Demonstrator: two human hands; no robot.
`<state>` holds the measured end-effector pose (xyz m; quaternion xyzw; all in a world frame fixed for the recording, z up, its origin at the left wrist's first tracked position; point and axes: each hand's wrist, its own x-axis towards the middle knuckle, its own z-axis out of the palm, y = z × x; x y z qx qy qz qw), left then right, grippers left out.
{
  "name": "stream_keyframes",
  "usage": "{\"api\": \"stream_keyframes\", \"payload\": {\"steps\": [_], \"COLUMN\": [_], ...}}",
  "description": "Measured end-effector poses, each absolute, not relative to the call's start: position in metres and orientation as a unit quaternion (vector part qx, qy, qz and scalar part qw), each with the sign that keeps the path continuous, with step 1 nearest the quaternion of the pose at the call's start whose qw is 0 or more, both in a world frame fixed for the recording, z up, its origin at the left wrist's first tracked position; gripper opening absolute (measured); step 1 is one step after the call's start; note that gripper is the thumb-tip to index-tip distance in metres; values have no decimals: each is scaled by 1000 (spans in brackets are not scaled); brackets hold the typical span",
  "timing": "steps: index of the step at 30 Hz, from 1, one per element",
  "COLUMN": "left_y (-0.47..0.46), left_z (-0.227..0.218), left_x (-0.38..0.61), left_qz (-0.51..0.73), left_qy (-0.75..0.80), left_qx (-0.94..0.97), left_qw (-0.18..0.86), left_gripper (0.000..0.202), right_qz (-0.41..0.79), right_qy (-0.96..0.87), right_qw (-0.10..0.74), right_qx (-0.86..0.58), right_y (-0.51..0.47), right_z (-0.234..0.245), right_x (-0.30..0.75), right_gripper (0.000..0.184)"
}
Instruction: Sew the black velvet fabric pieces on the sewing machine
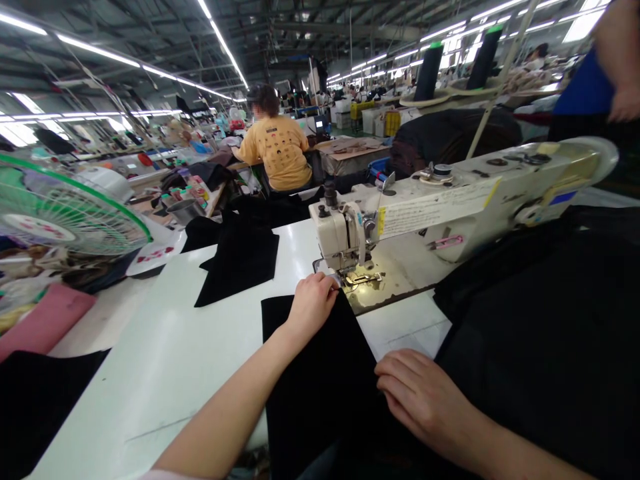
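Observation:
A piece of black fabric (320, 373) hangs over the front edge of the white table, its far corner close to the needle area of a sewing machine (345, 233). My left hand (314, 301) grips that far corner, fingers closed on it just in front of the presser foot. Lower and to the right, my right hand (417, 387) has its fingers curled on the right edge of the same fabric. The fingertips of my right hand are partly hidden. The machine's lamp lights the metal plate (400, 270) under the needle.
More black pieces (245, 260) lie on the white table (165, 333) beyond my left arm. A large black fabric pile (545, 333) covers the right side. A green-rimmed fan (70, 207) stands at left. A person in a yellow shirt (277, 150) sits ahead; another person's arm (620, 60) shows top right.

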<state>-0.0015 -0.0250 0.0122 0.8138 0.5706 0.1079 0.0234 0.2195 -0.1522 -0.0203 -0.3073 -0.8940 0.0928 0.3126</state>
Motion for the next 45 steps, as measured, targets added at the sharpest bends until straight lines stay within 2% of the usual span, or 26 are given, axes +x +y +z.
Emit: {"api": "stream_keyframes", "payload": {"steps": [5,7,13,17,20,24,31,39,45], "left_y": [-29,-29,-9,1,-4,-14,0,-2,-1], "left_z": [11,11,9,3,4,8,10,15,9], "left_x": [0,0,-14,-20,-18,-12,-13,-4,-5], "left_qz": [76,82,159,174,193,193,149,144,176], "left_qy": [552,553,597,594,590,579,608,638,649], "left_qx": [829,828,775,765,765,784,755,733,717], "left_qw": [-44,-42,133,177,173,111,195,186,185], "left_gripper": [13,13,6,3,4,9,17,17,10], "right_qz": [94,97,110,112,111,116,118,96,65], "right_qy": [-893,-893,-893,-895,-895,-894,-893,-899,-903], "right_qw": [318,317,308,299,301,300,299,289,301], "right_qx": [-305,-304,-310,-310,-310,-313,-315,-314,-299], "right_y": [-151,-151,-151,-151,-151,-151,-150,-150,-151], "right_z": [-20,-20,-23,-24,-23,-22,-22,-21,-20], "right_x": [220,221,221,222,222,222,223,223,224], "right_gripper": [18,18,16,16,16,15,16,14,17]}}
